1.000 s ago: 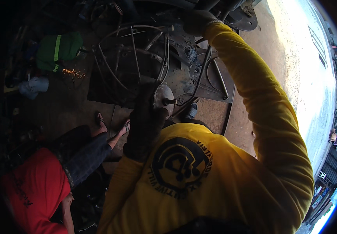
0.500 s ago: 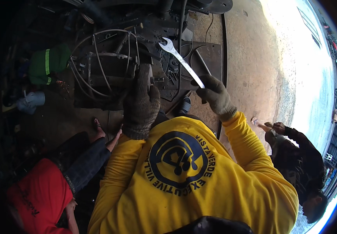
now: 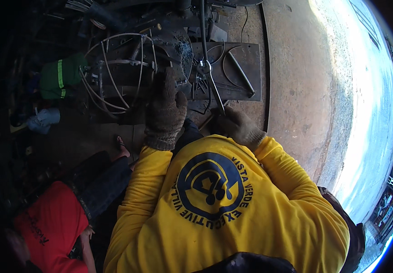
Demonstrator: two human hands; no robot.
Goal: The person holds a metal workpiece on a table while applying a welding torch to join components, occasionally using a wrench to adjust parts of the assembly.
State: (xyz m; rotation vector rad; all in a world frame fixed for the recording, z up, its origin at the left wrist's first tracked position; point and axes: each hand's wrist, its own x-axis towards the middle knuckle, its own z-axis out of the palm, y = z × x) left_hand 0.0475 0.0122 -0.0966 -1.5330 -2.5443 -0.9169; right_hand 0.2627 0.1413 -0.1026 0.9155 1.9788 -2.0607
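Observation:
Both my hands wear brown knitted work gloves. My right hand is closed around the lower end of a metal open-end wrench, which points away from me. The wrench's jaw end lies over small metal parts on the dark metal work table, beside a dark upright rod or cable. Whether the jaw grips anything is too small to tell. My left hand reaches forward with fingers stretched out and thumb apart, close to a metal block. Its fingertips are dark against the table, and any contact there is unclear.
A round frame of bent metal rods stands left of my left hand. A short metal pipe lies on the table's right side. A person in a red shirt is close at lower left. Green cloth lies farther left.
My right hand has moved down and to the left, with the wrench tilted lower toward the table parts. My left hand has shifted slightly. The person at the right is now mostly hidden.

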